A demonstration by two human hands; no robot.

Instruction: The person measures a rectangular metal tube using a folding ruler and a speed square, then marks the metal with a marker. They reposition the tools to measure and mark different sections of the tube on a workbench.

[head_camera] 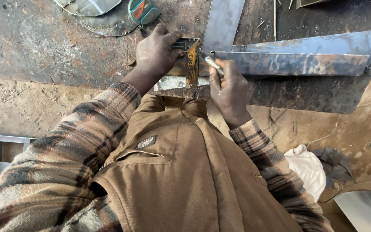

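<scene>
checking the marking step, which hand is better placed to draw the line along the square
Right, likely: the right hand already holds the white marker against the square, while the left hand pins it.

Brown canvas vest [185, 172] with zip chest pocket and small patch, over brown-grey plaid flannel sleeves [65, 163]; hands grimy.

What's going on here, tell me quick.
A person in a plaid shirt and brown vest leans over a metal workbench. The left hand presses a yellow square against a steel angle bar. The right hand holds a pale marking stick with its tip at the square's edge, on the bar's end. A tape measure lies at the back of the bench.
</scene>
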